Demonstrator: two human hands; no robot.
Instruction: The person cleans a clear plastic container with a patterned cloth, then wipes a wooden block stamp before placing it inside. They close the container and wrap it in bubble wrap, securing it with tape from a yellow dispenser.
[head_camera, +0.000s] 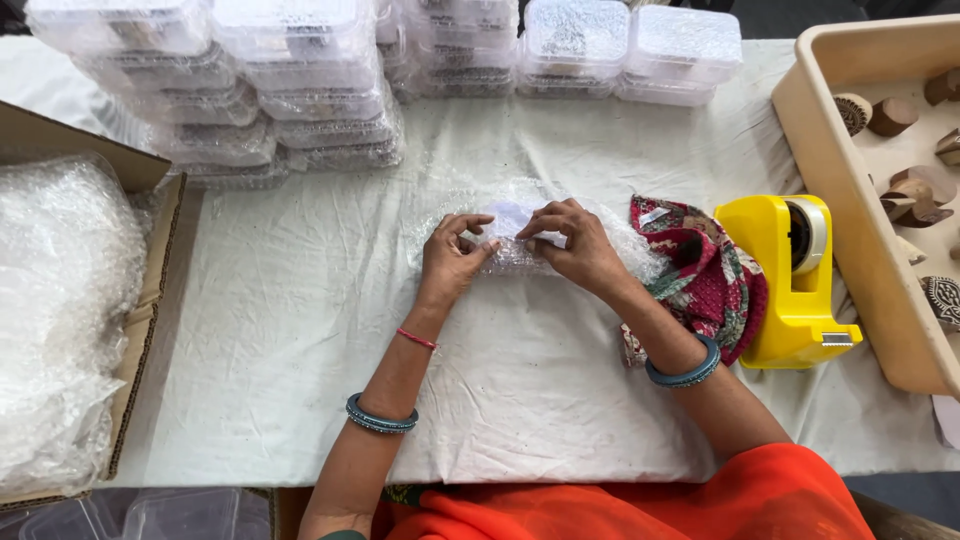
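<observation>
Both hands, the left hand (450, 255) and the right hand (578, 245), pinch a small clear bubble-wrap bundle (520, 240) lying directly between them on the white-clothed tabletop (300, 300), its long axis running left to right, equally near each.

A table under a creased white cloth (300, 330) fills the evenly lit view.

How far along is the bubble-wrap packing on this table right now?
Done: stacked lidded clear boxes stand filled at the table's far edge. In hand: left hand and right hand press a bubble-wrap bundle closed; tape dispenser stands beside it. Left: wooden blocks lie unwrapped in the beige tray.
</observation>
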